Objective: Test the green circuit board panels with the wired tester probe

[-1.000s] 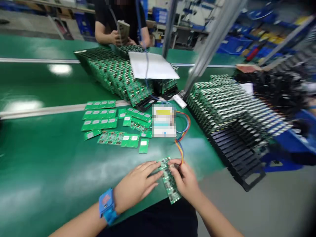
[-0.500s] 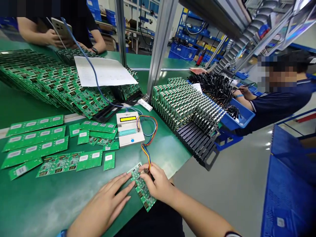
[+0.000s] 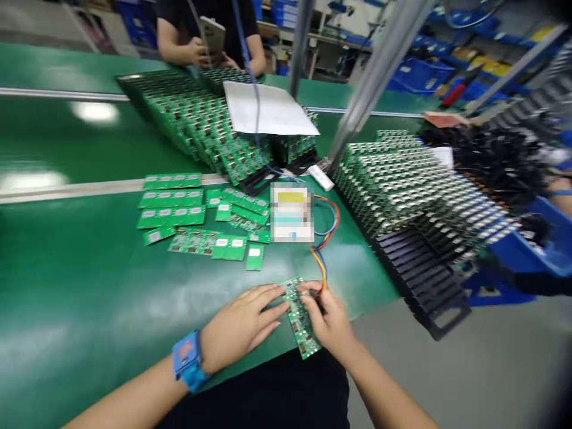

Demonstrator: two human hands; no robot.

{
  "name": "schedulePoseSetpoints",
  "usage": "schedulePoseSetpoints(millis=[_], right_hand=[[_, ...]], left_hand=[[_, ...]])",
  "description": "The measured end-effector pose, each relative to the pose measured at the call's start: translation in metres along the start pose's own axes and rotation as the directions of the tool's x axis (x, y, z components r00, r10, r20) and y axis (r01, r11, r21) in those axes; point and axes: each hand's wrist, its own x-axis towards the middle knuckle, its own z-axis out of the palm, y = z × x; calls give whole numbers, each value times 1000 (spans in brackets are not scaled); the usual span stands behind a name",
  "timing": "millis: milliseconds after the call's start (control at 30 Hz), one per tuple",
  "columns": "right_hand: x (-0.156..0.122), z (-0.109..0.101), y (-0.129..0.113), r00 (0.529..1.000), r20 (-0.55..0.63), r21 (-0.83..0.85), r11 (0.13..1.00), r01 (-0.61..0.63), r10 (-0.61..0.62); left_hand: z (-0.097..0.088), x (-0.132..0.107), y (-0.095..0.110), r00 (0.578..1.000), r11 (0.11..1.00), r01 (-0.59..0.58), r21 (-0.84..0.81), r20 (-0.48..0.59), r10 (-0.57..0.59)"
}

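Note:
A green circuit board [image 3: 300,319] lies near the table's front edge, slanting towards me. My left hand [image 3: 241,319] rests flat beside it with fingers stretched out, the fingertips touching its left edge. Over the board's upper right part, my right hand [image 3: 328,319] pinches the end of a bundle of coloured wires [image 3: 322,271]. The connector at that end is mostly hidden by my fingers. These wires run up to a small white device [image 3: 292,229] with a yellow display, blurred out in this view. Green boards with white labels [image 3: 172,216] lie to the device's left.
Dense rows of upright boards stand in a black rack [image 3: 424,274] on the right and in stacks [image 3: 201,119] at the back. A paper sheet [image 3: 270,110] lies on the stacks. A metal post [image 3: 379,77] rises between them. Across the table a person holds a phone [image 3: 212,36].
The head view has swung left, so everything sits further right in the picture and a blue wristwatch shows on my left wrist. Both hands keep about the same pose at the board.

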Motion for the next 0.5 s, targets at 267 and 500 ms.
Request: schedulePoseSetpoints(millis=[267,500], right_hand=[[-2,1,5,1000,22,-14,1000,-22,22],[-4,1,8,999,29,-10,999,-32,32]], left_hand=[[-3,-1,1,999,996,30,-80,-17,-31],[-3,-1,1,999,996,17,-91,-42,-21]])
